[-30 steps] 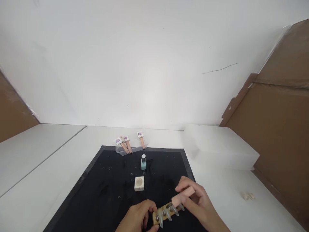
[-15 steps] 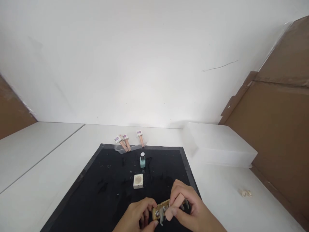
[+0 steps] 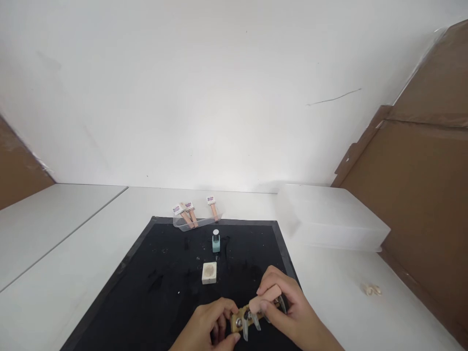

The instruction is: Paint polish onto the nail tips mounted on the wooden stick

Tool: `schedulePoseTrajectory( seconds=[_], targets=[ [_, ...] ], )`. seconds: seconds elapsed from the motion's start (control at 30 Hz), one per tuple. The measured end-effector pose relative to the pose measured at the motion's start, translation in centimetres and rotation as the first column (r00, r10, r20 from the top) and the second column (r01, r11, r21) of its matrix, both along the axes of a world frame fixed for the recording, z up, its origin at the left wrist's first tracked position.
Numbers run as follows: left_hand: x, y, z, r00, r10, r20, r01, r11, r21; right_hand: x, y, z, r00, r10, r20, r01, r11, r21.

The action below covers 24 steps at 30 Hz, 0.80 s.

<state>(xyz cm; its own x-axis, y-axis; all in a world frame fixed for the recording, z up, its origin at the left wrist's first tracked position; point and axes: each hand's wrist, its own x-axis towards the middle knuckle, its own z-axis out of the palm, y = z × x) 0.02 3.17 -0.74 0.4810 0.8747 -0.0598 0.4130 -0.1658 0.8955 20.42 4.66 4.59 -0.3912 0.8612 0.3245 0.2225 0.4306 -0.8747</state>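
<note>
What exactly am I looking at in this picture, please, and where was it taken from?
The view comes from a camera worn on a person's head, looking down at their two bare hands; there is no machine. The left hand steadies a small wooden holder carrying clear nail tips. The right hand has its grip on a pink finger-shaped piece, pressed against the holder. They work over a black mat. Farther back stand a small cream block, a teal bottle and a clear tray of pink sticks.
</note>
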Motion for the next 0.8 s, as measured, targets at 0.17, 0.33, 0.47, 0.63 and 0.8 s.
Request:
schedulePoseTrajectory(
  seconds=[0.17,0.33,0.47,0.63,0.8],
  targets=[
    [-0.08,0.11,0.12,1.000,0.002,0.009,-0.002,1.000,-0.012,0.19,-0.28,0.02,0.997,0.053,-0.062,-0.053,0.999,-0.001],
    [0.14,0.10,0.36,1.000,0.004,0.014,-0.003,0.999,-0.032,-0.05,-0.40,0.20,0.992,0.125,0.012,-0.125,0.992,0.000],
    [0.15,0.07,0.39,1.000,-0.011,0.028,0.011,1.000,-0.018,-0.01,-0.33,-0.15,0.998,0.062,0.026,-0.061,0.998,-0.018],
    [-0.02,-0.02,0.29,1.000,-0.008,0.012,0.008,1.000,-0.018,0.24,-0.32,-0.68,0.999,-0.014,-0.050,0.014,1.000,0.001],
    [0.07,0.02,0.39,1.000,-0.007,0.022,0.007,1.000,-0.003,0.04,-0.39,-0.25,0.993,0.108,-0.055,-0.105,0.992,0.065]
  ],
)
